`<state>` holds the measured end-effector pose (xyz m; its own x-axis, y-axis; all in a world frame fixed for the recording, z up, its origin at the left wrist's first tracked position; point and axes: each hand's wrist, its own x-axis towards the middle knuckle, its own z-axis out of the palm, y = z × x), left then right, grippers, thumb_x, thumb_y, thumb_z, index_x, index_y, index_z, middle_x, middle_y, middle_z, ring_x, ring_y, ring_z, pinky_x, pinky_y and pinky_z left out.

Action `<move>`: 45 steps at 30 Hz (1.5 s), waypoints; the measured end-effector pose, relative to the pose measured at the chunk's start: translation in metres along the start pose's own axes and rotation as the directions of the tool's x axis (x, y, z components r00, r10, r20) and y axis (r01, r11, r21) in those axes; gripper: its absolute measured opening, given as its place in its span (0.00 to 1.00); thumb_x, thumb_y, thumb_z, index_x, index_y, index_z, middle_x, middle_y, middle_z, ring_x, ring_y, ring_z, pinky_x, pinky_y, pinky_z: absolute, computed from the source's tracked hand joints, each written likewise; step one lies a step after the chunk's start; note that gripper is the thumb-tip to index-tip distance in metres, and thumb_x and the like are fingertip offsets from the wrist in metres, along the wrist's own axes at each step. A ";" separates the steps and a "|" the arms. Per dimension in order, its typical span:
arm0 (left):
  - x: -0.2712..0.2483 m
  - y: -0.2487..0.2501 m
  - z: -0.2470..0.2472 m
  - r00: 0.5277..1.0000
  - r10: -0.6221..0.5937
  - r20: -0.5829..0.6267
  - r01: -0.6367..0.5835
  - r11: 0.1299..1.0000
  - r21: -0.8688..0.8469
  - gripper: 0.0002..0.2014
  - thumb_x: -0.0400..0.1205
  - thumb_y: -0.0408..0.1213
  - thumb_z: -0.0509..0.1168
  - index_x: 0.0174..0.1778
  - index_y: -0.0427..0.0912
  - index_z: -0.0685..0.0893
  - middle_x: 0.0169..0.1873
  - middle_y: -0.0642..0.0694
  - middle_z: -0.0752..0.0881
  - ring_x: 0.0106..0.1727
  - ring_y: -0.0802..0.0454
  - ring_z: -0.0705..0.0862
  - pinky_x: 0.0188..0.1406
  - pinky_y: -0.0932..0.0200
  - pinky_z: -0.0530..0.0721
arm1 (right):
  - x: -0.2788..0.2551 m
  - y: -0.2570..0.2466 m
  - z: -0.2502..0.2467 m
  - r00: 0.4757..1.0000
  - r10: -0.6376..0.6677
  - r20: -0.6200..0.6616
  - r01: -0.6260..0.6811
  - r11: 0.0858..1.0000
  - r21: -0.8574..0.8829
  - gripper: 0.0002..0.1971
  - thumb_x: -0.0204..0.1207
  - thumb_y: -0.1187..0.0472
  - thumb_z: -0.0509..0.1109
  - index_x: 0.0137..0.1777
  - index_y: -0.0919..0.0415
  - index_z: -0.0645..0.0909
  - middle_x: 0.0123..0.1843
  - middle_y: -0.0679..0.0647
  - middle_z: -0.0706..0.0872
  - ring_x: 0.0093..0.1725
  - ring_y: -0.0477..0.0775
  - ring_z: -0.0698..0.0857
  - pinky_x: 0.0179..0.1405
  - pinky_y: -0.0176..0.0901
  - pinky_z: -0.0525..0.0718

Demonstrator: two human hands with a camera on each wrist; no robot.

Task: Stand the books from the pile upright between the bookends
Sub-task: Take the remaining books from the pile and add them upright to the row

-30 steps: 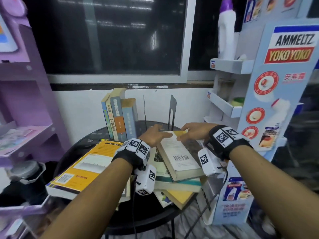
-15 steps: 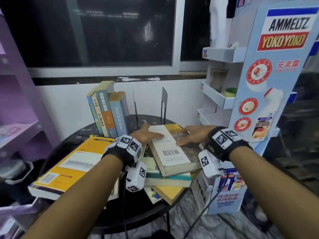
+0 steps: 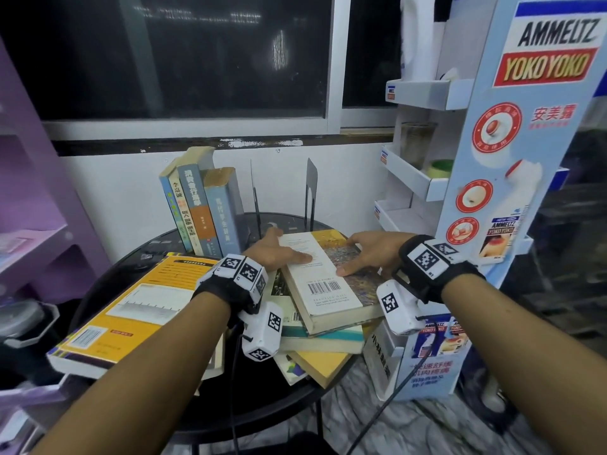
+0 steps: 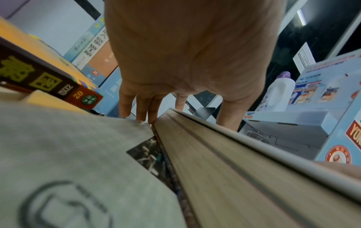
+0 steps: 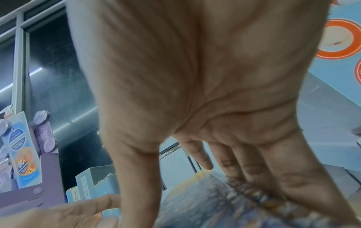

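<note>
The top book (image 3: 328,280), white-backed with a barcode, lies flat on the pile (image 3: 323,343) on the round black table (image 3: 157,247). My left hand (image 3: 276,252) grips its left page edge (image 4: 224,162), thumb on the cover and fingers (image 4: 141,108) down the side. Opposite it, my right hand (image 3: 369,254) holds the right edge, fingers (image 5: 252,168) curled over the patterned cover (image 5: 195,208). Two thin metal bookends (image 3: 254,195) (image 3: 310,188) stand behind with an empty gap between them. Several books (image 3: 203,205) stand upright to their left.
A big yellow book (image 3: 131,307) lies at the table's front left, partly under my left forearm. A tall Ammeltz display stand (image 3: 525,159) with white shelves crowds the right side. A purple shelf unit (image 3: 33,198) stands at the left, and the wall and window are behind.
Both hands have slid back from the book's far end to its two long sides, and the thumbs now lie on the cover. The book still lies on the pile.
</note>
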<state>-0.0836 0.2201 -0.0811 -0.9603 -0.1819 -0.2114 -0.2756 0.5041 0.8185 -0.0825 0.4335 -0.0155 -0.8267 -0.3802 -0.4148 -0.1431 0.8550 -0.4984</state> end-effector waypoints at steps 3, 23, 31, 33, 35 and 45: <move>0.000 0.001 -0.001 1.000 0.012 -0.011 -0.012 1.000 -0.026 0.46 0.70 0.40 0.80 0.79 0.44 0.59 0.64 0.43 0.80 0.60 0.46 0.82 0.66 0.49 0.79 | -0.001 0.000 0.000 0.999 -0.019 -0.025 0.019 0.999 -0.028 0.34 0.72 0.53 0.78 0.76 0.61 0.70 0.61 0.55 0.83 0.62 0.58 0.83 0.59 0.50 0.81; -0.020 0.011 -0.024 0.967 0.204 -0.150 -0.232 0.952 -0.200 0.47 0.63 0.27 0.82 0.74 0.48 0.63 0.65 0.41 0.79 0.63 0.42 0.81 0.61 0.46 0.83 | -0.002 -0.009 0.003 0.946 -0.160 -0.281 0.167 0.986 0.003 0.49 0.58 0.51 0.87 0.79 0.50 0.65 0.69 0.51 0.82 0.64 0.56 0.82 0.64 0.51 0.80; -0.040 0.042 -0.048 0.845 0.408 -0.345 -0.468 0.877 -0.109 0.50 0.59 0.24 0.84 0.71 0.56 0.66 0.67 0.46 0.72 0.64 0.46 0.77 0.56 0.47 0.86 | 0.001 -0.024 0.005 0.842 -0.224 -0.491 0.284 0.957 0.051 0.61 0.41 0.42 0.90 0.75 0.45 0.59 0.64 0.52 0.81 0.63 0.57 0.80 0.60 0.56 0.82; -0.044 0.046 -0.052 0.820 0.433 -0.374 -0.498 0.862 -0.095 0.51 0.56 0.25 0.84 0.67 0.65 0.65 0.67 0.47 0.71 0.66 0.44 0.76 0.58 0.40 0.86 | 0.008 -0.027 0.007 0.808 -0.227 -0.544 0.307 0.950 0.058 0.73 0.29 0.35 0.86 0.79 0.43 0.53 0.67 0.56 0.79 0.67 0.60 0.79 0.67 0.62 0.79; -0.046 0.047 -0.055 0.805 0.454 -0.381 -0.525 0.845 -0.104 0.51 0.57 0.24 0.84 0.66 0.68 0.65 0.67 0.47 0.71 0.66 0.43 0.77 0.56 0.38 0.87 | 0.010 -0.031 0.010 0.783 -0.228 -0.578 0.327 0.942 0.071 0.75 0.31 0.38 0.88 0.81 0.43 0.50 0.69 0.57 0.76 0.69 0.61 0.77 0.69 0.63 0.77; -0.045 0.041 -0.055 0.784 0.477 -0.398 -0.600 0.745 -0.289 0.47 0.66 0.25 0.79 0.73 0.61 0.62 0.64 0.45 0.78 0.57 0.52 0.84 0.48 0.52 0.89 | 0.023 -0.027 0.029 0.654 -0.281 -0.703 0.422 0.906 0.030 0.70 0.45 0.49 0.91 0.83 0.46 0.47 0.69 0.56 0.72 0.70 0.57 0.74 0.69 0.57 0.76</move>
<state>-0.0489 0.2028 -0.0086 -0.8673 -0.2381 0.4372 0.3834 0.2407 0.8917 -0.0815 0.3915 -0.0335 -0.8824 -0.2410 0.4040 -0.4623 0.6036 -0.6496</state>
